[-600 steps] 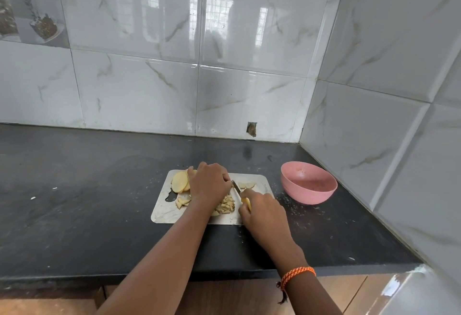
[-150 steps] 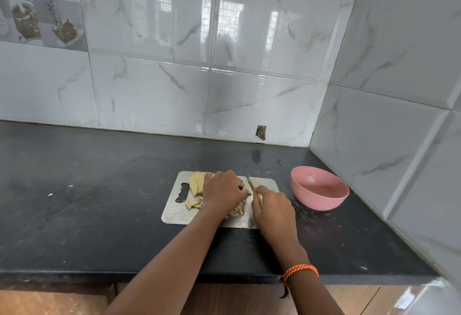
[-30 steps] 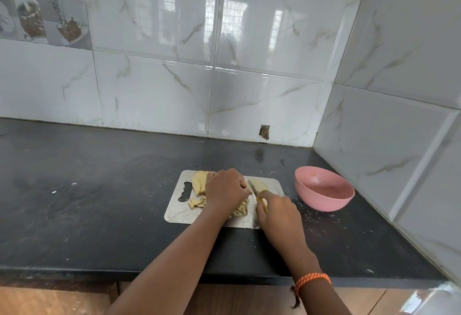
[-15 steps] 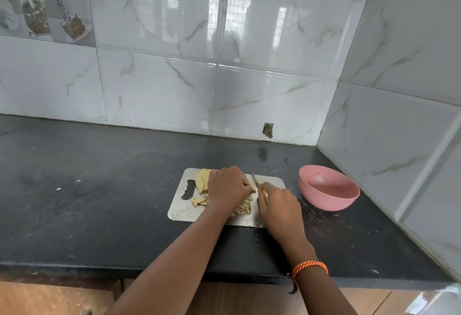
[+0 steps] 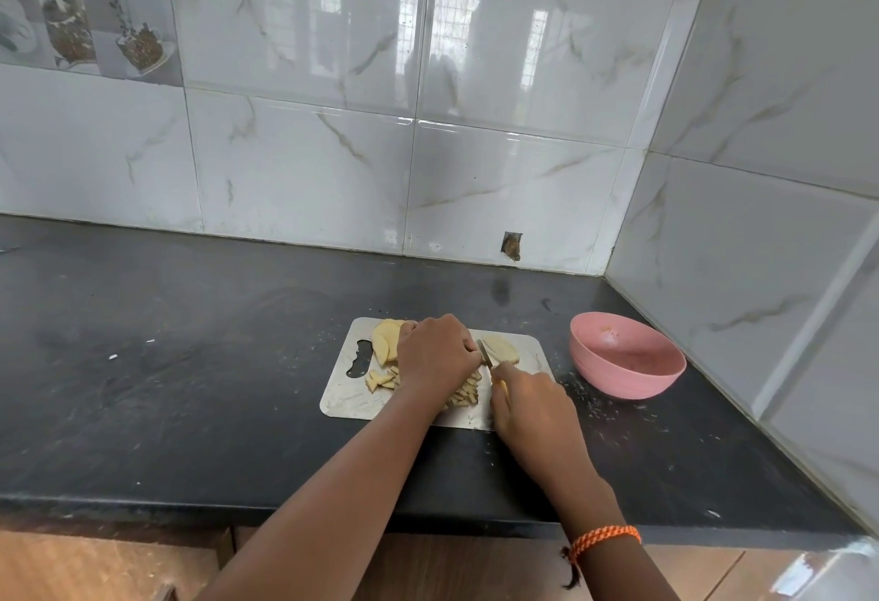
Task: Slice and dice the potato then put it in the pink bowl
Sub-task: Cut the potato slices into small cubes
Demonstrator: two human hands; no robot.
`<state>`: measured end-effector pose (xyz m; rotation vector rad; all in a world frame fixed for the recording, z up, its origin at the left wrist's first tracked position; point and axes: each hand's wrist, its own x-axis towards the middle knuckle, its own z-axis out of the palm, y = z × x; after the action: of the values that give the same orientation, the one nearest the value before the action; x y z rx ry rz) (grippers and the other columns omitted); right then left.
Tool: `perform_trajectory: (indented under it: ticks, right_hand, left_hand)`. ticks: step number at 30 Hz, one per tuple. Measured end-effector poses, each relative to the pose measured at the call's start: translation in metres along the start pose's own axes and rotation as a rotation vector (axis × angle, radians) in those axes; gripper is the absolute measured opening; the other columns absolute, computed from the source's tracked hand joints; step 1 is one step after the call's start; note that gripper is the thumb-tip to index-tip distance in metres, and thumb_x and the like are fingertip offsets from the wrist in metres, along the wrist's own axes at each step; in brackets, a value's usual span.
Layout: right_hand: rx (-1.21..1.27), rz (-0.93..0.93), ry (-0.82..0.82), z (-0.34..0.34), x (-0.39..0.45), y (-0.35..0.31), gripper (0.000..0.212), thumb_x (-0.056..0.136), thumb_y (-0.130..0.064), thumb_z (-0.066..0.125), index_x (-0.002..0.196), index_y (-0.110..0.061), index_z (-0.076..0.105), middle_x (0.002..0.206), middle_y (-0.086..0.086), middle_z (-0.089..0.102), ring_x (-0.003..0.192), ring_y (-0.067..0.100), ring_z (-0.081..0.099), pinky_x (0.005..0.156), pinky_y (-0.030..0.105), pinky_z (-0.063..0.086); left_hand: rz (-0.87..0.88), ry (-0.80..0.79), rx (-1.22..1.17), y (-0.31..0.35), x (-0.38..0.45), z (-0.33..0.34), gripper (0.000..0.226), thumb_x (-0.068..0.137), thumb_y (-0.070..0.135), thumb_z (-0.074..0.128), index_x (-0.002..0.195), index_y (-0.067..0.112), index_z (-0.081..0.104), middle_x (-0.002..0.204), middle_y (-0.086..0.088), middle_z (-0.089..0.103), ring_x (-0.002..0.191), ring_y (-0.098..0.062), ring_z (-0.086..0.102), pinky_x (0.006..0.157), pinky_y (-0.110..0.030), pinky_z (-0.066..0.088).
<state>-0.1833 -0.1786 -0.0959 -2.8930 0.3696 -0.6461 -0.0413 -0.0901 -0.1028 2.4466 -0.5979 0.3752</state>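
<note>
Potato (image 5: 466, 391) lies half diced on board (image 5: 347, 398), left hand (image 5: 435, 353) curled over strips, right hand (image 5: 528, 398) gripping knife (image 5: 485, 354), bowl (image 5: 628, 355) unfilled.

A cutting board (image 5: 342, 398) lies on the counter (image 5: 190, 362), near its right end. The bowl (image 5: 627, 356) stands right of the board, apart from it, in the corner of the walls. On the board, potato slices (image 5: 385, 339) lie far left, cut sticks (image 5: 468, 392) near the middle, one slice (image 5: 502, 347) far right.
</note>
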Motion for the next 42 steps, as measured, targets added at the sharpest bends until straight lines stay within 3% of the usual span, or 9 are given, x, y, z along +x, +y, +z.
perform_trajectory:
  ticks: [4, 9, 13, 18, 24, 30, 38, 42]
  right_hand:
    - [0.014, 0.027, -0.023, -0.006, -0.020, 0.006, 0.028, 0.105, -0.040, 0.039, 0.125, -0.031, 0.058, 0.094, 0.003, 0.068, 0.081, 0.022, 0.062, 0.073, 0.041, 0.054]
    - [-0.008, 0.068, -0.005, -0.016, -0.032, 0.010, 0.025, 0.107, -0.036, 0.041, 0.125, -0.031, 0.057, 0.087, 0.000, 0.060, 0.079, 0.020, 0.056, 0.066, 0.035, 0.041]
    - [0.032, 0.074, 0.026, -0.016, -0.030, 0.010, 0.023, 0.106, -0.037, 0.044, 0.121, -0.032, 0.061, 0.088, -0.001, 0.066, 0.076, 0.015, 0.056, 0.066, 0.033, 0.043]
    - [0.023, 0.047, 0.051, -0.003, -0.011, 0.007, 0.024, 0.104, -0.035, 0.042, 0.114, -0.028, 0.062, 0.088, 0.004, 0.067, 0.081, 0.027, 0.062, 0.071, 0.042, 0.052]
    - [0.050, 0.043, 0.071, 0.005, 0.017, 0.004, 0.021, 0.104, -0.032, 0.045, 0.112, -0.025, 0.063, 0.090, 0.009, 0.068, 0.087, 0.033, 0.062, 0.067, 0.041, 0.043]
    - [0.050, 0.015, 0.098, 0.004, 0.013, 0.003, 0.022, 0.104, -0.031, 0.046, 0.114, -0.025, 0.064, 0.087, 0.008, 0.069, 0.082, 0.031, 0.062, 0.066, 0.041, 0.046]
    - [0.046, -0.007, 0.009, 0.004, 0.013, 0.002, 0.023, 0.104, -0.031, 0.044, 0.115, -0.023, 0.063, 0.094, 0.010, 0.067, 0.087, 0.031, 0.062, 0.069, 0.040, 0.045]
    - [0.025, -0.009, -0.015, 0.004, 0.015, 0.001, 0.025, 0.104, -0.029, 0.043, 0.117, -0.023, 0.062, 0.099, 0.010, 0.068, 0.090, 0.031, 0.063, 0.070, 0.039, 0.045]
  left_hand:
    - [0.010, 0.003, -0.003, 0.000, 0.000, 0.000, 0.014, 0.084, 0.041, 0.073, 0.081, 0.032, 0.083, 0.081, 0.015, 0.077, 0.085, -0.010, 0.068, 0.103, -0.036, 0.039]
    - [0.007, 0.002, -0.007, -0.001, 0.001, 0.002, 0.013, 0.083, 0.040, 0.074, 0.081, 0.031, 0.083, 0.079, 0.015, 0.077, 0.082, -0.009, 0.068, 0.100, -0.036, 0.039]
    - [0.008, -0.005, -0.012, -0.001, 0.001, 0.002, 0.014, 0.082, 0.040, 0.073, 0.078, 0.031, 0.082, 0.077, 0.016, 0.076, 0.079, -0.007, 0.067, 0.099, -0.035, 0.040]
    - [0.007, 0.008, -0.014, -0.002, 0.001, 0.002, 0.014, 0.082, 0.039, 0.072, 0.077, 0.031, 0.082, 0.079, 0.015, 0.077, 0.081, -0.009, 0.067, 0.098, -0.034, 0.039]
    - [0.013, 0.003, -0.020, -0.002, 0.002, 0.000, 0.015, 0.080, 0.037, 0.071, 0.075, 0.028, 0.082, 0.078, 0.014, 0.077, 0.079, -0.010, 0.067, 0.091, -0.031, 0.038]
    - [0.006, -0.013, -0.024, -0.003, 0.002, -0.006, 0.015, 0.078, 0.029, 0.068, 0.070, 0.030, 0.081, 0.068, 0.014, 0.073, 0.070, -0.010, 0.065, 0.090, -0.034, 0.050]
    - [0.010, 0.002, -0.033, 0.001, -0.002, -0.008, 0.016, 0.078, 0.028, 0.067, 0.073, 0.032, 0.082, 0.079, 0.018, 0.076, 0.074, -0.011, 0.065, 0.092, -0.033, 0.044]
    - [-0.004, 0.007, -0.027, 0.002, -0.003, -0.006, 0.018, 0.076, 0.027, 0.065, 0.061, 0.029, 0.074, 0.072, 0.017, 0.074, 0.064, -0.009, 0.058, 0.092, -0.033, 0.044]
